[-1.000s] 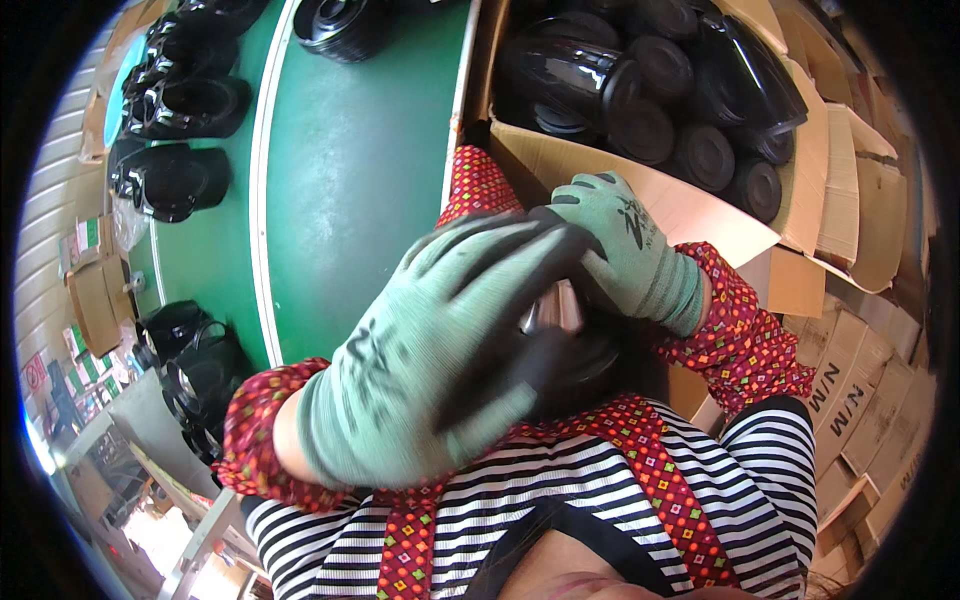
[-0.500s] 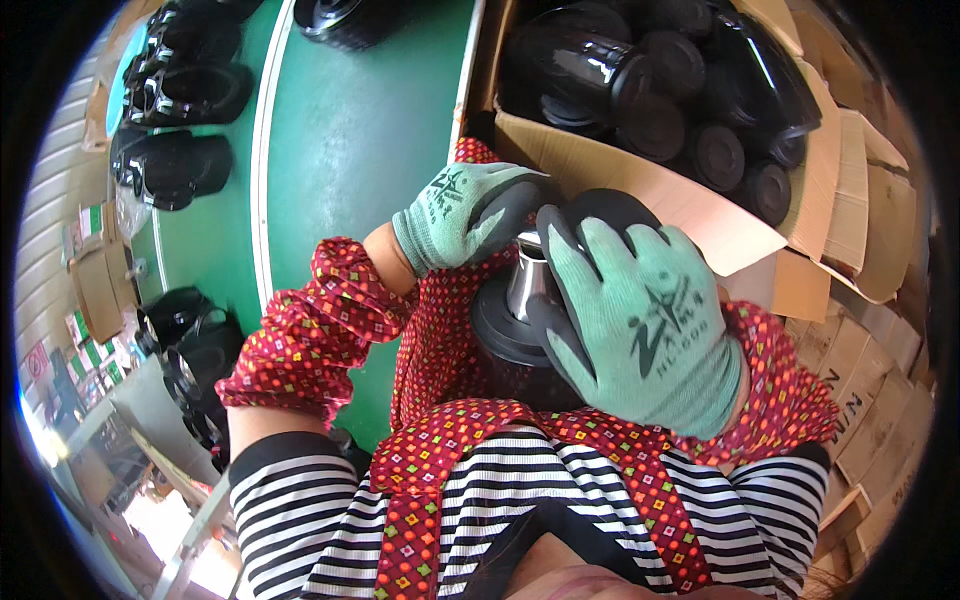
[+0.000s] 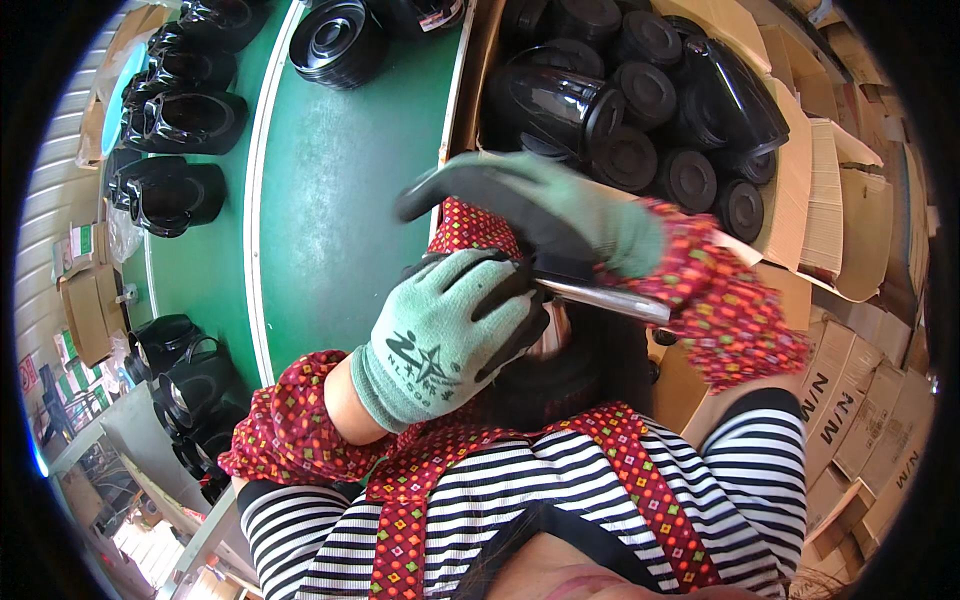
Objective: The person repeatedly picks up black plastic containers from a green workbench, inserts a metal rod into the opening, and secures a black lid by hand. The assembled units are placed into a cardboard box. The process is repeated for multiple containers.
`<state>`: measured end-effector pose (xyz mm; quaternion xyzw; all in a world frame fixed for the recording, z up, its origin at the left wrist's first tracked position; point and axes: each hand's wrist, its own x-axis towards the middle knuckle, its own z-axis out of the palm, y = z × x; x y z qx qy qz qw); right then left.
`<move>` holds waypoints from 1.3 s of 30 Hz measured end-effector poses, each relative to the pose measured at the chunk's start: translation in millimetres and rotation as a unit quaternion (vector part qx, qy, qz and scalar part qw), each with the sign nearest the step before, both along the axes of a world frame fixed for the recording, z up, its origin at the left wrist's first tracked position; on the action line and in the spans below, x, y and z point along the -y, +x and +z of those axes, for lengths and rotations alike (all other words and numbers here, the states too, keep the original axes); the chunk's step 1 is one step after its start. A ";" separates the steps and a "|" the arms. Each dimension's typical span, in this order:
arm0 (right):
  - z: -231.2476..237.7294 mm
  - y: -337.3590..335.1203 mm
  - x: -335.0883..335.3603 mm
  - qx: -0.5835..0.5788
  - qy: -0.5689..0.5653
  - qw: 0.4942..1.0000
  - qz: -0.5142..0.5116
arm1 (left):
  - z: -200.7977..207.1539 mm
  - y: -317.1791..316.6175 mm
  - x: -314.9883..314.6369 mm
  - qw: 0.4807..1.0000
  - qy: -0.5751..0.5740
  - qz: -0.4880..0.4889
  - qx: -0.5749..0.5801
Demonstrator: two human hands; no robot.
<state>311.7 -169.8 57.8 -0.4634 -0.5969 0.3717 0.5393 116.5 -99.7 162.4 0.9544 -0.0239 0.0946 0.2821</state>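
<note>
Head view: left hand curls around the metal neck, seemingly steadying it, right hand blurred, grip unclear, next move likely needing firm bracing

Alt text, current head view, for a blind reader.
Gloved left hand at a black-and-metal object, blurred gloved right hand just beyond; green table at left, open carton of black parts at upper right.

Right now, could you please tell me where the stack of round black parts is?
In the head view, the stack of round black parts sits on the green table near the top, left of the open carton.
</note>
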 end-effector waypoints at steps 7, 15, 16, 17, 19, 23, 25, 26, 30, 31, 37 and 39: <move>-0.7 -78.5 -13.8 -0.210 0.227 0.950 0.046 | 24.5 21.7 23.0 0.995 0.040 -0.021 0.093; -21.2 -35.5 -21.7 -0.170 -0.025 0.925 0.339 | -8.7 65.5 69.3 0.984 -0.118 -0.091 -0.099; -22.2 -41.8 -9.2 -0.156 0.103 0.951 0.245 | -8.3 63.6 64.2 0.979 -0.144 -0.107 -0.096; -23.3 -40.6 -1.3 -0.122 0.192 0.959 0.167 | -9.9 61.7 62.3 0.977 -0.179 -0.115 -0.033; -25.8 -34.5 20.7 -0.006 0.239 0.970 0.038 | -2.5 47.1 47.5 0.959 -0.241 -0.147 0.005; -18.2 -2.4 38.7 0.112 0.100 0.987 0.063 | -12.2 11.1 20.9 0.909 -0.363 -0.186 0.086; 1.1 5.6 42.2 0.157 -0.029 0.982 0.098 | -18.9 -1.1 12.4 0.876 -0.432 -0.193 0.092; 10.0 1.4 45.7 0.182 -0.052 0.980 0.058 | -15.0 -2.9 8.5 0.867 -0.452 -0.187 0.100; 26.7 -8.5 69.4 0.235 -0.131 0.963 -0.007 | -31.0 -19.5 8.8 0.792 -0.565 -0.139 0.184; 19.3 -10.3 62.4 0.224 -0.097 0.969 -0.027 | -33.1 -21.1 5.9 0.807 -0.549 -0.131 0.174; -8.8 -12.3 37.1 0.132 0.006 0.981 -0.142 | -32.1 2.5 -14.1 0.935 -0.297 -0.090 0.169; 4.4 -9.8 26.7 0.144 0.013 0.978 -0.152 | -17.4 -1.4 -37.1 0.950 -0.252 -0.089 0.162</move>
